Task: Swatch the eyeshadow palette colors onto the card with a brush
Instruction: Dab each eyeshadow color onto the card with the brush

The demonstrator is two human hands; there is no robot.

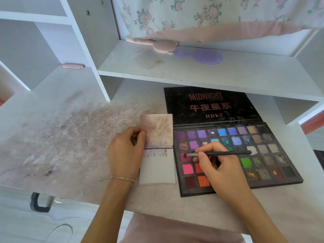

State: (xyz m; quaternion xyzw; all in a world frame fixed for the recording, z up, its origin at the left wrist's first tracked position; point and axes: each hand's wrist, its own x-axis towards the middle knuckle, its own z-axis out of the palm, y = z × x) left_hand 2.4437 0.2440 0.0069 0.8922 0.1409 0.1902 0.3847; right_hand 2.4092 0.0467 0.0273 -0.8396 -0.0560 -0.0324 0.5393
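A black eyeshadow palette (273, 183) lies open on the desk at the right, its lid flat behind it and its pans filled with several colours. My right hand (222, 165) pinches a thin black brush (228, 153) that lies sideways, with its tip in a magenta pan (184, 156) at the palette's left edge. Left of the palette lies a small white card (157, 171), folded open, with a row of faint swatches along its top. My left hand (126, 151) holds the card's stained upper flap (157, 128) at its left edge.
The white desk (61, 137) is smeared with pinkish powder on the left. A shelf (192, 71) overhangs the palette lid and carries a pink brush (157, 43) and a purple brush (203, 57). White cubby walls rise at the left. A floral cloth hangs above.
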